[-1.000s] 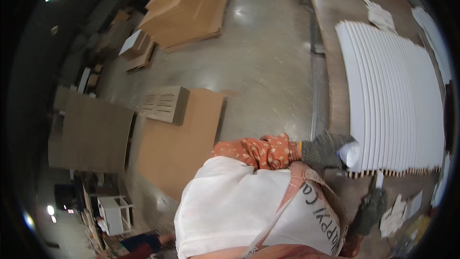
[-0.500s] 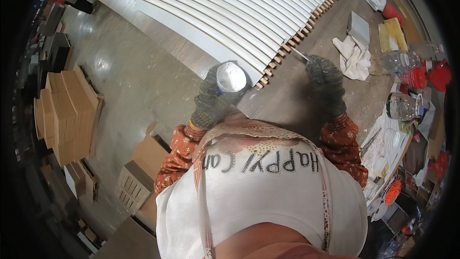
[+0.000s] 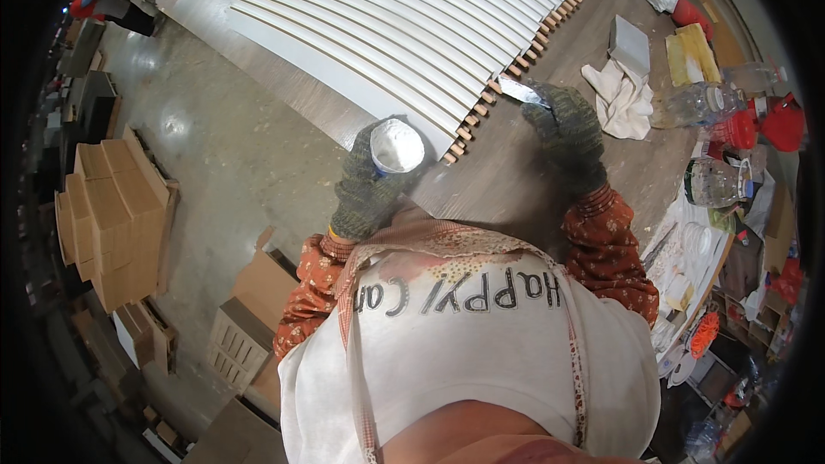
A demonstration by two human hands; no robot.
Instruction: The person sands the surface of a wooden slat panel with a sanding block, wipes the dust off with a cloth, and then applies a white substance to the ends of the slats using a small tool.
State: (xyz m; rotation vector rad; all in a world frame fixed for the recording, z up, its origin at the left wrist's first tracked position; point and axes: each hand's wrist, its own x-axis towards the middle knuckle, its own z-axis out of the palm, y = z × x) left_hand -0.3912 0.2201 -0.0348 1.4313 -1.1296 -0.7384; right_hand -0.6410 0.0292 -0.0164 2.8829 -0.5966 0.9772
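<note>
My left hand (image 3: 357,193), in a dark knitted glove, is closed round a small tub (image 3: 398,146) whose inside is coated with white paste. The tub is beside the near corner of a row of white slats (image 3: 387,43) laid side by side on the table. Short wooden pegs (image 3: 484,98) stick out from the slats' right ends. My right hand (image 3: 567,129), gloved the same way, grips a putty knife (image 3: 521,92). Its pale blade points left at the pegs; whether it touches them I cannot tell. The glove covers the knife's handle.
On the table (image 3: 507,167) to the right lie a crumpled white cloth (image 3: 620,101), a grey block (image 3: 630,45) and a yellow pad (image 3: 691,55). Plastic bottles (image 3: 700,105) are beyond them. Cardboard boxes (image 3: 120,215) stand on the floor at left. A person (image 3: 120,10) is far left.
The view has shifted a little, moving the scene left. My right hand has turned the putty knife so its blade shows broader, near the pegs. The tub stays in my left hand.
</note>
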